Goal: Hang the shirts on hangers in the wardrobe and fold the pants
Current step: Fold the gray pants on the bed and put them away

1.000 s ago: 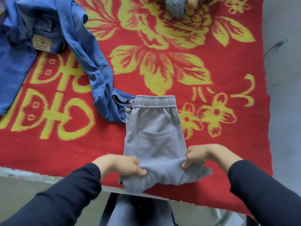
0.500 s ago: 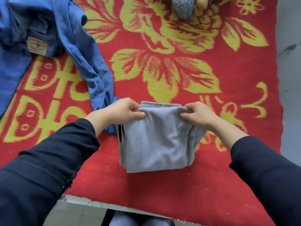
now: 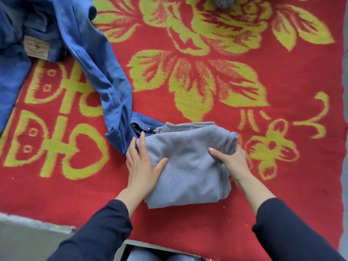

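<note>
Way out past the left hand there's a blue denim pile (image 3: 90, 59) with a tan label patch (image 3: 36, 47) showing. One long strip of it trails down until its cuffed end sits just beside that hand's fingertips and touches the corner of the bundle.

The left hand (image 3: 141, 166) is flat and spread. Its fingers lie straight along the left edge of the grey pants (image 3: 188, 170), with the thumb out across the top fabric, so it's pressing rather than grabbing.

The pants sit between the two hands, folded into a chunky, roughly square packet on the red blanket (image 3: 282, 213). They're soft, sweatshirt-type grey knit with a smooth top layer. The ribbed waistband (image 3: 188, 125) peeks out along the far edge, and you can see stacked layers down the right side.

The right hand (image 3: 232, 162) has its thumb on top and its fingers curled round the right edge, so it's gripping the folds together.

Beyond the right hand it's just the blanket's yellow-green flower pattern. Far up past both hands a grey fuzzy thing (image 3: 222, 0) is cut off by the frame, and I can't tell what it is.
</note>
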Motion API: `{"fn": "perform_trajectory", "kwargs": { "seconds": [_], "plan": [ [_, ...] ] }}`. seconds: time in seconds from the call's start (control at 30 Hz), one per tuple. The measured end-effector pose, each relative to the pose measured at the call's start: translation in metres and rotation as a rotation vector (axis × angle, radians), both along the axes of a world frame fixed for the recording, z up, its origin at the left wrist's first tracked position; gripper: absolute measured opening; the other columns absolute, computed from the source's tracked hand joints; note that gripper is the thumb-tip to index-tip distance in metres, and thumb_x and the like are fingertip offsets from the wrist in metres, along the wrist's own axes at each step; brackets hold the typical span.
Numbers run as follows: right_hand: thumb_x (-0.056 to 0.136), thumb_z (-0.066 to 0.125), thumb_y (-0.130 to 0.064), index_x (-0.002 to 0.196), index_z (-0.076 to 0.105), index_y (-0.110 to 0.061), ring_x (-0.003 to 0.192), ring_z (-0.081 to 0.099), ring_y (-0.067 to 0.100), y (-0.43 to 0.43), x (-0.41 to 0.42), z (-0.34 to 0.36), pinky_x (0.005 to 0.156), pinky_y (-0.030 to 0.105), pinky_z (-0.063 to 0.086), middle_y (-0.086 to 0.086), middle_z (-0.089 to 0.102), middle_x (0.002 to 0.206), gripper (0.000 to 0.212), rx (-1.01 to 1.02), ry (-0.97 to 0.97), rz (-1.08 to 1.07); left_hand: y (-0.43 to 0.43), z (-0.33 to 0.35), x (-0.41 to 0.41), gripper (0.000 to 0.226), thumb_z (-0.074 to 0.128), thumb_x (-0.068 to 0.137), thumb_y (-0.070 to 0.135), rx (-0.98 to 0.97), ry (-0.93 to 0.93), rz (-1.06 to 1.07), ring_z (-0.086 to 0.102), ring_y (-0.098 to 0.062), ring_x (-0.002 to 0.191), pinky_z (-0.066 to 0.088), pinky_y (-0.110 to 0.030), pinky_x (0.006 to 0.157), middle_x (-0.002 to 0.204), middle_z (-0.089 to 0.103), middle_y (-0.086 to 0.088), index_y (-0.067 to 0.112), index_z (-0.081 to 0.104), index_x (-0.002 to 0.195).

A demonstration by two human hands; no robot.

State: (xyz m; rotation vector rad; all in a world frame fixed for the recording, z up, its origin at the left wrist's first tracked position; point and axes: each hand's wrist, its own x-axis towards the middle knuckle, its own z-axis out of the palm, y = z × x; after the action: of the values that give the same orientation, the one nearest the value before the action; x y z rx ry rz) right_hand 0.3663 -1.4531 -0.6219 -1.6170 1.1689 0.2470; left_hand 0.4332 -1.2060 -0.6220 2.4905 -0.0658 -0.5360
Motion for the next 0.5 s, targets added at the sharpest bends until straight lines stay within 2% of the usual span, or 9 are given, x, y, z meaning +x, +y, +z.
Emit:
{"fn": "perform_trajectory", "kwargs": {
  "seconds": [0.07, 0.1, 0.2, 0.27, 0.33, 0.4, 0.47, 0.5],
  "plan": [
    [0.054, 0.089, -0.047, 0.147, 0.028, -0.024, 0.14, 0.03, 0.022, -0.006, 0.012, 0.001, 0.112, 0.05, 0.031, 0.003, 0.03, 0.152, 0.114, -0.224, 0.102, 0.144, -0.005, -0.001, 0.012, 0.102, 0.071, 0.076, 0.04, 0.099, -0.17, -0.189, 0.008, -0.024, 0.145, 0.008, -0.045, 0.116, 0.157, 0.009, -0.009, 0.027, 0.006, 0.153],
    [0.056, 0.088, -0.047, 0.152, 0.015, -0.026, 0.144, 0.019, 0.021, -0.009, 0.021, 0.003, 0.115, 0.051, 0.024, 0.0, 0.018, 0.157, 0.122, -0.339, 0.121, 0.271, -0.009, 0.0, 0.021, 0.103, 0.071, 0.074, 0.038, 0.135, -0.21, -0.301, 0.006, -0.023, 0.146, 0.003, -0.046, 0.116, 0.158, 0.009, -0.008, 0.027, 0.005, 0.153],
    [0.06, 0.083, -0.043, 0.152, 0.003, -0.033, 0.148, 0.0, 0.017, -0.016, 0.055, 0.014, 0.113, 0.052, 0.014, -0.006, 0.0, 0.161, 0.123, -0.591, 0.1, 0.768, -0.027, 0.002, 0.054, 0.109, 0.068, 0.073, 0.037, 0.187, -0.169, -0.576, -0.007, -0.019, 0.148, -0.01, -0.044, 0.116, 0.161, 0.0, -0.005, 0.027, -0.005, 0.153],
    [0.062, 0.079, -0.036, 0.152, 0.002, -0.034, 0.148, -0.007, 0.017, -0.018, 0.081, 0.017, 0.114, 0.055, 0.01, -0.005, -0.005, 0.161, 0.119, -0.654, 0.114, 1.076, -0.044, 0.001, 0.079, 0.112, 0.07, 0.072, 0.038, 0.189, -0.066, -0.701, -0.003, -0.021, 0.148, -0.006, -0.043, 0.118, 0.161, 0.004, -0.007, 0.022, -0.005, 0.153],
    [0.064, 0.078, -0.03, 0.153, 0.004, -0.03, 0.148, -0.005, 0.018, -0.016, 0.104, 0.016, 0.115, 0.057, 0.01, -0.005, 0.001, 0.162, 0.115, -0.602, 0.196, 1.3, -0.058, -0.002, 0.1, 0.116, 0.075, 0.069, 0.038, 0.18, 0.1, -0.75, 0.012, -0.025, 0.147, 0.008, -0.041, 0.119, 0.159, 0.016, -0.01, 0.017, -0.001, 0.154],
    [0.064, 0.081, -0.031, 0.15, 0.02, -0.025, 0.148, 0.004, 0.019, -0.011, 0.118, 0.011, 0.113, 0.057, 0.015, -0.003, 0.019, 0.159, 0.106, -0.502, 0.304, 1.405, -0.065, -0.008, 0.112, 0.12, 0.081, 0.065, 0.036, 0.164, 0.293, -0.701, 0.026, -0.028, 0.141, 0.028, -0.038, 0.114, 0.154, 0.025, -0.011, 0.017, 0.003, 0.154],
    [0.063, 0.084, -0.033, 0.131, 0.044, -0.024, 0.145, 0.018, 0.021, -0.006, 0.122, 0.006, 0.108, 0.056, 0.022, -0.003, 0.04, 0.145, 0.08, -0.421, 0.359, 1.433, -0.068, -0.014, 0.116, 0.12, 0.084, 0.061, 0.036, 0.181, 0.383, -0.667, 0.033, -0.028, 0.135, 0.037, -0.038, 0.107, 0.147, 0.032, -0.01, 0.017, 0.009, 0.153],
    [0.062, 0.085, -0.033, 0.116, 0.048, -0.026, 0.141, 0.027, 0.022, -0.004, 0.122, 0.005, 0.105, 0.054, 0.025, -0.004, 0.048, 0.134, 0.066, -0.402, 0.359, 1.43, -0.069, -0.015, 0.116, 0.117, 0.084, 0.06, 0.038, 0.221, 0.378, -0.687, 0.034, -0.029, 0.131, 0.038, -0.04, 0.104, 0.143, 0.036, -0.01, 0.017, 0.015, 0.152]
  ]
}}
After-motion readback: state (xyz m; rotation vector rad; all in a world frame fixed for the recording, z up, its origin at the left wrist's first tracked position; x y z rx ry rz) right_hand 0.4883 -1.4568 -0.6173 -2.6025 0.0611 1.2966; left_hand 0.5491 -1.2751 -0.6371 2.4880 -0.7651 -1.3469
